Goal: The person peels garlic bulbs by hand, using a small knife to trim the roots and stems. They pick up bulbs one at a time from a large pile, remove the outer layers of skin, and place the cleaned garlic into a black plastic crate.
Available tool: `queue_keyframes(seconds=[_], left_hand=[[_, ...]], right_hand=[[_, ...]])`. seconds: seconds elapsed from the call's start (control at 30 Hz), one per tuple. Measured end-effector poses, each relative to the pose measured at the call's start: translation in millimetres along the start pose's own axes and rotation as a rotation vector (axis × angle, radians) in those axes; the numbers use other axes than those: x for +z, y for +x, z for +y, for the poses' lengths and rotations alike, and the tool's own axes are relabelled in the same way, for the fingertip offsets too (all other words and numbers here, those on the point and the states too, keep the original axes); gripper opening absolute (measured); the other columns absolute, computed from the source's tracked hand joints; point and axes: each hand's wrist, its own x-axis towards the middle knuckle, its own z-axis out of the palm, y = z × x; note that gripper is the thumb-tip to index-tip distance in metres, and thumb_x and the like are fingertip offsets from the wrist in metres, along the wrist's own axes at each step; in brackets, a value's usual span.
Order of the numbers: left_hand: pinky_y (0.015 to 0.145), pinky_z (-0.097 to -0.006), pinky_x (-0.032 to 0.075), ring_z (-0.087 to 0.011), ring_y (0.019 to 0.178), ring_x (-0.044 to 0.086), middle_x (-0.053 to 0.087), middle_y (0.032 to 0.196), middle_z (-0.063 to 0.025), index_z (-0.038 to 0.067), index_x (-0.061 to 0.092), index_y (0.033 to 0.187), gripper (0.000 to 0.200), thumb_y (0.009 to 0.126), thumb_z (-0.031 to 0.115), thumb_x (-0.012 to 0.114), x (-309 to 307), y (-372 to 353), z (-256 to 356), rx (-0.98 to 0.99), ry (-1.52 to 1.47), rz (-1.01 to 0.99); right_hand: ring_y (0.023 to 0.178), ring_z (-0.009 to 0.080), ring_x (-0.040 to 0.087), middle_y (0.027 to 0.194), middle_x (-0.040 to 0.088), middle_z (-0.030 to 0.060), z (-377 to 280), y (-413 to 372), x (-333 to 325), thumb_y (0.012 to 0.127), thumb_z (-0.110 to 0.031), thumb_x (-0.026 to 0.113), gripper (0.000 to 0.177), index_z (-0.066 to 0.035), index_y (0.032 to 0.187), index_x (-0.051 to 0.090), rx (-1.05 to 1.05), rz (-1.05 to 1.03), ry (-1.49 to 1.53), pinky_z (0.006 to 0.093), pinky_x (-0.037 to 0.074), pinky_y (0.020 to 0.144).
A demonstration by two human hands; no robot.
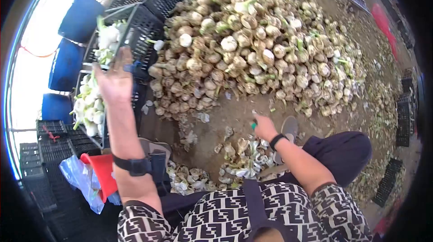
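Observation:
My left hand [115, 81] reaches out at the left, palm up and fingers stretched, over the rim of a black plastic crate [135, 30]. White cleaned garlic bulbs [90, 109] fill the crate beside it, and more cleaned garlic [108, 36] lies just past the fingertips. Something blue sits around one finger. Lower and to the right, my right hand [265, 127] is closed around a small green-handled tool [254, 125]; most of it is hidden in the fist. In front of both hands rises a large heap of untrimmed garlic [252, 48].
Garlic skins [246, 156] litter the ground between my shoes. At the lower left are a red container [100, 174], a clear plastic bag [79, 179] and stacked black crates [49, 156]. Blue containers [81, 16] line the left side; more crates [403, 122] stand far right.

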Motion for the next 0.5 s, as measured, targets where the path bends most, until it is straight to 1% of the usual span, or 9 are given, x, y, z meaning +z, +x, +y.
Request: queue_keyframes(seconds=[0.03, 0.07, 0.1, 0.17, 0.2, 0.27, 0.33, 0.4, 0.5], left_hand=[[0.090, -0.0429, 0.047, -0.0367, 0.111, 0.048, 0.050, 0.114, -0.0234, -0.004, 0.039, 0.117, 0.048, 0.092, 0.037, 0.042, -0.2, 1.3, -10.9, -0.022, 0.061, 0.042], [0.088, -0.0410, 0.048, -0.0339, 0.109, 0.050, 0.053, 0.110, -0.0216, -0.003, 0.044, 0.113, 0.041, 0.092, 0.033, 0.045, -1.2, -1.4, -22.6, -0.037, 0.128, 0.081], [0.086, -0.0406, 0.048, -0.0307, 0.103, 0.053, 0.054, 0.105, -0.0190, -0.002, 0.046, 0.105, 0.033, 0.093, 0.027, 0.041, -11.4, -11.9, -41.4, -0.112, 0.257, 0.033], [0.080, -0.0385, 0.048, -0.0260, 0.094, 0.056, 0.056, 0.098, -0.0139, 0.000, 0.049, 0.098, 0.022, 0.094, 0.020, 0.040, -48.3, -47.0, -83.7, -0.305, 0.409, -0.035], [0.077, -0.0367, 0.048, -0.0244, 0.092, 0.056, 0.057, 0.097, -0.0114, 0.001, 0.050, 0.098, 0.019, 0.093, 0.018, 0.042, -66.9, -67.7, -100.5, -0.423, 0.426, -0.048], [0.078, -0.0345, 0.047, -0.0233, 0.091, 0.057, 0.057, 0.097, -0.0097, 0.002, 0.050, 0.103, 0.018, 0.091, 0.014, 0.045, -92.5, -112.4, -121.9, -0.598, 0.445, 0.089], [0.081, -0.0329, 0.046, -0.0225, 0.094, 0.055, 0.057, 0.100, -0.0095, 0.004, 0.050, 0.109, 0.024, 0.089, 0.018, 0.051, -111.2, -151.7, -125.7, -0.669, 0.400, 0.106], [0.081, -0.0325, 0.046, -0.0218, 0.095, 0.055, 0.057, 0.101, -0.0089, 0.004, 0.050, 0.110, 0.025, 0.089, 0.017, 0.051, -119.4, -176.3, -122.3, -0.691, 0.428, 0.114], [0.081, -0.0321, 0.045, -0.0206, 0.095, 0.054, 0.056, 0.102, -0.0078, 0.004, 0.049, 0.112, 0.026, 0.089, 0.015, 0.051, -127.7, -196.4, -116.3, -0.718, 0.477, 0.090]], right_hand=[[0.084, 0.0385, 0.057, 0.088, 0.061, 0.0200, -3.9, 15.5, -6.2, 0.075, -0.017, 0.059, 0.031, -0.008, 0.105, 0.054, 0.042, 0.057, -0.027, 0.0452, 0.046, 0.072], [0.087, 0.0378, 0.056, 0.094, 0.059, 0.0199, 0.4, 34.1, -5.8, 0.076, -0.015, 0.058, 0.033, -0.008, 0.107, 0.052, -0.060, 0.202, 0.000, 0.0449, 0.045, 0.073], [0.091, 0.0372, 0.054, 0.100, 0.057, 0.0199, 2.8, 52.9, -3.1, 0.076, -0.014, 0.058, 0.035, -0.007, 0.109, 0.050, -0.161, 0.351, 0.033, 0.0447, 0.045, 0.075], [0.099, 0.0364, 0.050, 0.108, 0.050, 0.0196, -21.8, 78.5, -17.4, 0.077, -0.008, 0.054, 0.033, -0.005, 0.110, 0.049, -0.142, 0.405, -0.008, 0.0437, 0.046, 0.077], [0.099, 0.0364, 0.050, 0.108, 0.050, 0.0196, -22.7, 95.4, -11.1, 0.077, -0.008, 0.054, 0.033, -0.005, 0.110, 0.049, -0.132, 0.394, -0.002, 0.0437, 0.046, 0.077], [0.103, 0.0365, 0.047, 0.107, 0.047, 0.0192, -18.9, 123.7, 5.0, 0.077, -0.005, 0.052, 0.033, -0.004, 0.110, 0.049, -0.161, 0.360, -0.331, 0.0419, 0.049, 0.074], [0.103, 0.0364, 0.046, 0.102, 0.047, 0.0178, -22.9, 134.5, 5.3, 0.077, -0.002, 0.049, 0.031, -0.003, 0.108, 0.051, -0.119, 0.306, -0.392, 0.0388, 0.052, 0.071], [0.104, 0.0361, 0.046, 0.104, 0.048, 0.0167, -24.0, 136.1, 4.6, 0.077, -0.004, 0.049, 0.027, -0.003, 0.104, 0.054, -0.085, 0.232, -0.460, 0.0372, 0.053, 0.069], [0.105, 0.0363, 0.048, 0.112, 0.052, 0.0171, -26.9, 129.6, 1.9, 0.076, -0.007, 0.053, 0.028, -0.001, 0.103, 0.056, -0.063, 0.245, -0.362, 0.0397, 0.049, 0.078]])
